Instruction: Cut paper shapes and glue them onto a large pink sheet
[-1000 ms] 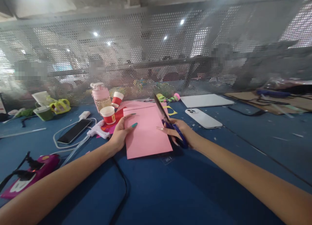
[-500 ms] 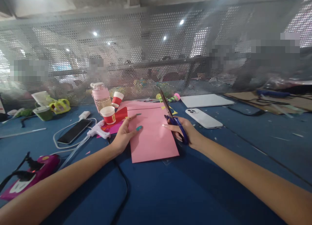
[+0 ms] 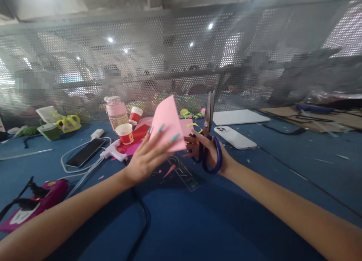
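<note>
Mid-frame paper (image 3: 167,119) looks light, bendy; hold its edge.
Our left hand (image 3: 149,155) seemingly pinches it; our right hand (image 3: 210,151) grips scissors (image 3: 208,119).

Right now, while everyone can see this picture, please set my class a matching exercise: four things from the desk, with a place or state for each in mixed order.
Column 1
1. scissors
2. raised pink sheet
3. white phone
4. glue gun

Column 2
A. lying flat with its camera lenses up
B. held in the left hand
C. lying beside the black phone
D. in the right hand, blades pointing up and away

Right pairs: 1-D, 2-B, 3-A, 4-C.
</note>
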Available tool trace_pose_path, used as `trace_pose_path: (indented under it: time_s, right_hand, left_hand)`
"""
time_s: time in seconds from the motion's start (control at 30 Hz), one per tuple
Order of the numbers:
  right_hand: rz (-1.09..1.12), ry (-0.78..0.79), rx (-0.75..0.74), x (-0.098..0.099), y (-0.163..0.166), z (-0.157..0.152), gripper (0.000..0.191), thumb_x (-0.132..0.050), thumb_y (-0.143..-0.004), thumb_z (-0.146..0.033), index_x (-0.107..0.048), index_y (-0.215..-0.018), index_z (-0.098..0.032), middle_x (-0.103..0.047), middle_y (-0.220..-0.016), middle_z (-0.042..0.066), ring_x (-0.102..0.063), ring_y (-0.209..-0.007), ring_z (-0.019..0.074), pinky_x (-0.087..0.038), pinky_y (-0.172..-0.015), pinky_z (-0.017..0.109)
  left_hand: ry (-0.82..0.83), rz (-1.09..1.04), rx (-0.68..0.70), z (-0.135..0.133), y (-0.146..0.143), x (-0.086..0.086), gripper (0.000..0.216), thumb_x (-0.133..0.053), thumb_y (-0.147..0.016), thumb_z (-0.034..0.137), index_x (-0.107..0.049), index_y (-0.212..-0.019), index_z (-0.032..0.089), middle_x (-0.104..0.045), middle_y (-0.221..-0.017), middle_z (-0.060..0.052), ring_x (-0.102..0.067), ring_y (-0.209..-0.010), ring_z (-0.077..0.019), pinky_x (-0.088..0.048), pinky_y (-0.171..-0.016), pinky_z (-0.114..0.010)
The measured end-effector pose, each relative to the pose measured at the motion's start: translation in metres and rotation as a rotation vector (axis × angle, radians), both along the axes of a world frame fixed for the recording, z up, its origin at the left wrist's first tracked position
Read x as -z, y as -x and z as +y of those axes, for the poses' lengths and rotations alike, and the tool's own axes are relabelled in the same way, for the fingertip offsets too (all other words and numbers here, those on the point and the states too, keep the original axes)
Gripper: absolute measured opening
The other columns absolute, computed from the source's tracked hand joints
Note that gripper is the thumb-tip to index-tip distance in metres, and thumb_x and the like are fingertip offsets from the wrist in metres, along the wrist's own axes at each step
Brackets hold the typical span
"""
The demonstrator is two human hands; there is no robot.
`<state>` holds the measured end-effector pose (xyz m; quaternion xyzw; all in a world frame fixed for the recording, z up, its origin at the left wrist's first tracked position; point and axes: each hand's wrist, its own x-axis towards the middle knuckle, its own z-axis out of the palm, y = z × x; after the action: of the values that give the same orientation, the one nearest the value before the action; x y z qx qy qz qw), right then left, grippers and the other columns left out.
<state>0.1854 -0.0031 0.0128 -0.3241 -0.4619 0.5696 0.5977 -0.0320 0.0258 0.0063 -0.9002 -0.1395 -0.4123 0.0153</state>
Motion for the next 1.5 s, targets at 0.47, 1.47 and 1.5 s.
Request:
trace_pose_path:
  time_s: [0.47,1.47,1.5]
  right_hand:
    - [0.037,0.074,-0.003,0.004,-0.002,0.000,0.030,-0.076,-0.053,-0.022,-0.046,-0.058,-0.020,-0.048,-0.058,-0.008,-0.052,-0.056,0.0098,-0.044,-0.061,0.026]
    - [-0.050,0.062,0.280,0.000,-0.015,0.017,0.049,-0.081,-0.041,-0.049,-0.049,-0.065,-0.020,-0.058,-0.047,-0.006,-0.058,-0.042,0.0123,-0.048,-0.042,0.023]
    - [-0.067,0.058,0.230,-0.001,-0.017,0.017,0.048,-0.080,-0.043,-0.049,-0.049,-0.063,-0.019,-0.057,-0.046,-0.006,-0.055,-0.039,0.0102,-0.046,-0.040,0.021]
  left_hand:
    - [-0.041,0.399,0.037,-0.002,-0.006,0.000,0.028,-0.047,-0.087,0.015,-0.058,-0.111,0.023,-0.053,-0.129,-0.007,-0.032,-0.130,-0.0224,-0.020,-0.109,-0.054]
    - [0.392,-0.139,-0.172,0.016,0.004,-0.042,0.027,-0.054,-0.082,0.023,-0.054,-0.110,0.021,-0.061,-0.114,-0.007,-0.053,-0.111,-0.0211,-0.044,-0.095,-0.036]
    - [0.424,-0.115,-0.150,0.015,0.006,-0.050,0.031,-0.056,-0.081,0.024,-0.053,-0.112,0.023,-0.059,-0.117,-0.006,-0.052,-0.113,-0.0222,-0.046,-0.092,-0.036]
